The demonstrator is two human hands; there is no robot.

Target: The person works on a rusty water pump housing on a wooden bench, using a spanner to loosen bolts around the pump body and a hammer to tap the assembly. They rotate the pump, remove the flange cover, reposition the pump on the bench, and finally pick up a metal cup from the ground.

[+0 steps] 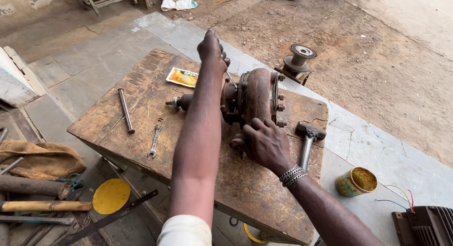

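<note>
A rusty brown pump housing [257, 97] with a bolted flange and a short shaft [178, 102] lies on a worn wooden bench [141, 92]. My left hand [213, 51] is raised above the pump's far side, fingers closed around a thin metal tool [231, 79] that reaches down toward the housing. My right hand [265, 141], with a metal bracelet at the wrist, presses against the near side of the pump's base. A hammer [309, 137] lies just right of that hand.
On the bench lie a steel rod [126, 110], a spanner [155, 141] and a yellow sachet [182, 77]. A rusty pulley part [298, 61] stands behind. A tin can [356, 181], a ribbed motor [424, 225], a yellow disc [111, 195] and several tools sit on the floor.
</note>
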